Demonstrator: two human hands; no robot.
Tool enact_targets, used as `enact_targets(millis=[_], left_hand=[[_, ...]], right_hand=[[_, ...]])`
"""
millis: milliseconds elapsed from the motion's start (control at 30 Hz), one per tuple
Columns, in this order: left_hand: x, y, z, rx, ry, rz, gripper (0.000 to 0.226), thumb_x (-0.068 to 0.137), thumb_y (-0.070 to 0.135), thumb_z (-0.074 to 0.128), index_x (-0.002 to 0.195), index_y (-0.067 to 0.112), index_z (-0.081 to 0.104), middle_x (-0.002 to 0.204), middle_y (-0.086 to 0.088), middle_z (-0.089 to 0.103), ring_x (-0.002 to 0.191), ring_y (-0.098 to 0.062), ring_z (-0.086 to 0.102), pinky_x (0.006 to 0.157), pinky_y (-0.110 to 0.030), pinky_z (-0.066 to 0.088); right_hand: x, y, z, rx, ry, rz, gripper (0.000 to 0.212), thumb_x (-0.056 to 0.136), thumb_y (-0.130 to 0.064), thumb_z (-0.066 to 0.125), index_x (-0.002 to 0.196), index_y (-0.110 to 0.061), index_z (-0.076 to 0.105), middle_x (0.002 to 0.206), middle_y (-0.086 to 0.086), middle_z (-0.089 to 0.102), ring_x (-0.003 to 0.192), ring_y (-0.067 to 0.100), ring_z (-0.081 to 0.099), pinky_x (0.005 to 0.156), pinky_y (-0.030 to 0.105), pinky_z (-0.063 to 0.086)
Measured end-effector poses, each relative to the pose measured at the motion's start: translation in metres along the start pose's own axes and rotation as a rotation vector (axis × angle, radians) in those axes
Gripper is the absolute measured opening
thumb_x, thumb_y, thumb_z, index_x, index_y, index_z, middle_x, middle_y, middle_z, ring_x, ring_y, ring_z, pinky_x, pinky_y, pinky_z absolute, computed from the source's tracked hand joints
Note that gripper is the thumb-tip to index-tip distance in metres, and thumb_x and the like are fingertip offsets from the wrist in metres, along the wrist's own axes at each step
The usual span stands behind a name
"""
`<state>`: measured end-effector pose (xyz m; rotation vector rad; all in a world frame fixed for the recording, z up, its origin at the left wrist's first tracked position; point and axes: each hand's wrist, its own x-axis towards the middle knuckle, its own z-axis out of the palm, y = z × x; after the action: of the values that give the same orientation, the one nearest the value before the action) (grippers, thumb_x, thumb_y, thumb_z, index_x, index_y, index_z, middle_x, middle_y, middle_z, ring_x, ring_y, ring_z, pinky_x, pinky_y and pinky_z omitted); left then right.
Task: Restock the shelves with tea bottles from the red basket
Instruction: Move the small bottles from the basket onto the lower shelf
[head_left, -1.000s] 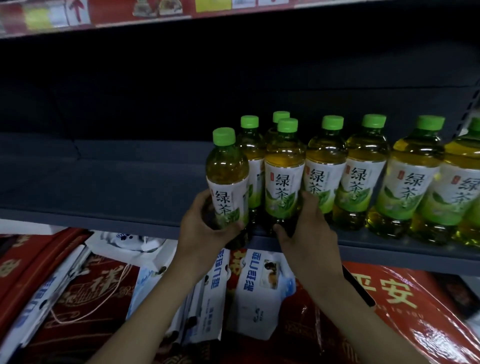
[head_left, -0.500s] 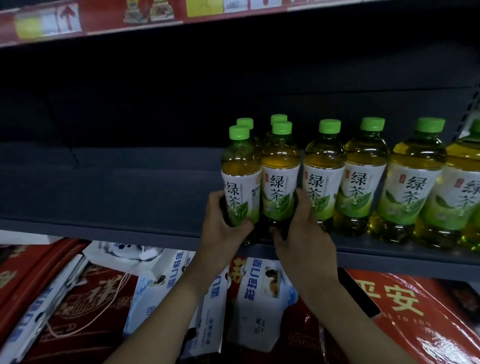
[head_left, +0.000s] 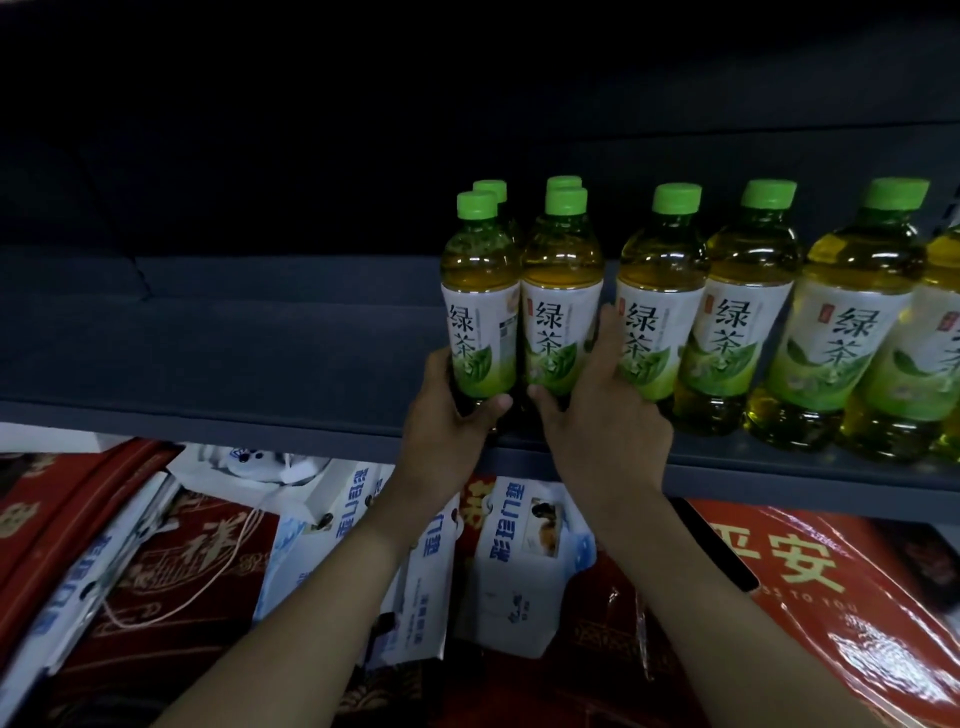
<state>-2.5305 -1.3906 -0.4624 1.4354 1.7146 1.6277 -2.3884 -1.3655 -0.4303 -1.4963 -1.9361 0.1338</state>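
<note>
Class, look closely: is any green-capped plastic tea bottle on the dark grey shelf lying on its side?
No, every green-capped tea bottle stands upright on the dark grey shelf.

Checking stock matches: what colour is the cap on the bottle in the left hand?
The cap is bright green, shown best in the head view.

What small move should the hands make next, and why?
Probably release both and draw back. The left hand grips the end bottle, the right hand the second bottle; both stand upright on the shelf, level with the row beside them, so nothing seems left to adjust.
</note>
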Motion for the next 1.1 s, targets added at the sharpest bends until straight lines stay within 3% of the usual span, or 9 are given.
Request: enact_targets(millis=[100, 167, 233, 433, 567, 667, 800, 900, 1100], left_hand=[[0.005, 0.001, 0.007, 0.024, 0.121, 0.001, 0.054, 0.076, 0.015, 0.082, 0.116, 0.022, 0.046, 0.109, 0.012, 0.061, 0.102, 0.0, 0.06, 0.079, -0.006, 0.047], [0.007, 0.0, 0.013, 0.051, 0.166, 0.019, 0.057, 0.07, 0.017, 0.086, 0.109, 0.022, 0.045, 0.109, 0.008, 0.062, 0.102, -0.004, 0.06, 0.08, -0.011, 0.048], [0.006, 0.0, 0.018, 0.086, 0.184, 0.04, 0.059, 0.069, 0.02, 0.087, 0.11, 0.024, 0.043, 0.114, 0.002, 0.06, 0.107, -0.009, 0.059, 0.086, -0.025, 0.05], [0.002, -0.005, 0.009, 0.154, 0.074, 0.082, 0.066, 0.08, 0.015, 0.077, 0.135, 0.025, 0.043, 0.128, 0.007, 0.055, 0.123, -0.012, 0.05, 0.102, -0.037, 0.045], [0.001, -0.006, 0.007, 0.168, 0.085, 0.083, 0.066, 0.08, 0.015, 0.078, 0.136, 0.022, 0.044, 0.125, 0.011, 0.055, 0.122, -0.011, 0.051, 0.101, -0.03, 0.043], [0.001, -0.004, 0.008, 0.145, 0.074, 0.065, 0.065, 0.08, 0.015, 0.078, 0.135, 0.024, 0.044, 0.125, 0.012, 0.056, 0.12, -0.009, 0.052, 0.099, -0.027, 0.042], [0.0, 0.001, 0.011, 0.16, 0.082, 0.059, 0.067, 0.081, 0.014, 0.077, 0.138, 0.022, 0.042, 0.121, 0.016, 0.053, 0.116, -0.001, 0.048, 0.093, -0.017, 0.038], [-0.002, 0.002, 0.012, 0.157, 0.08, 0.057, 0.066, 0.082, 0.014, 0.076, 0.138, 0.023, 0.042, 0.119, 0.019, 0.052, 0.113, 0.006, 0.045, 0.085, -0.004, 0.035], [-0.005, 0.007, 0.009, 0.203, 0.038, 0.055, 0.068, 0.085, 0.013, 0.073, 0.142, 0.024, 0.038, 0.129, 0.012, 0.053, 0.12, -0.003, 0.046, 0.098, -0.024, 0.038]], right_hand=[[0.001, -0.001, 0.004, 0.122, -0.005, 0.017, 0.088, 0.091, -0.044, 0.062, 0.151, -0.019, 0.003, 0.114, 0.012, 0.066, 0.095, 0.035, 0.068, 0.074, 0.041, 0.052], [0.002, 0.001, 0.006, 0.166, -0.012, 0.011, 0.082, 0.09, -0.041, 0.062, 0.149, -0.02, 0.008, 0.114, 0.011, 0.066, 0.096, 0.035, 0.067, 0.077, 0.043, 0.053], [0.003, 0.003, 0.006, 0.176, -0.008, 0.007, 0.078, 0.09, -0.041, 0.062, 0.147, -0.02, 0.012, 0.112, 0.011, 0.067, 0.094, 0.035, 0.068, 0.076, 0.043, 0.054], [-0.007, 0.008, 0.005, 0.259, 0.019, -0.026, 0.066, 0.091, -0.034, 0.063, 0.144, -0.026, 0.024, 0.116, 0.005, 0.065, 0.098, 0.031, 0.067, 0.076, 0.043, 0.055], [-0.017, 0.022, -0.012, 0.307, 0.188, -0.076, 0.054, 0.088, -0.025, 0.069, 0.132, -0.023, 0.039, 0.126, 0.0, 0.056, 0.103, 0.022, 0.061, 0.07, 0.038, 0.054], [-0.011, 0.041, -0.022, 0.265, 0.318, -0.039, 0.06, 0.085, -0.023, 0.074, 0.134, -0.016, 0.039, 0.129, 0.006, 0.047, 0.113, 0.024, 0.054, 0.07, 0.032, 0.048], [-0.003, 0.053, -0.012, 0.317, 0.22, 0.041, 0.07, 0.084, -0.019, 0.075, 0.141, -0.012, 0.035, 0.139, 0.008, 0.05, 0.127, 0.027, 0.05, 0.093, 0.043, 0.051], [-0.002, 0.054, -0.004, 0.307, 0.22, 0.042, 0.069, 0.084, -0.014, 0.073, 0.141, -0.011, 0.035, 0.14, 0.009, 0.05, 0.126, 0.028, 0.051, 0.096, 0.045, 0.05], [-0.002, 0.056, -0.005, 0.298, 0.225, 0.072, 0.064, 0.086, -0.014, 0.071, 0.14, -0.014, 0.036, 0.139, 0.007, 0.05, 0.125, 0.028, 0.05, 0.089, 0.041, 0.049]])
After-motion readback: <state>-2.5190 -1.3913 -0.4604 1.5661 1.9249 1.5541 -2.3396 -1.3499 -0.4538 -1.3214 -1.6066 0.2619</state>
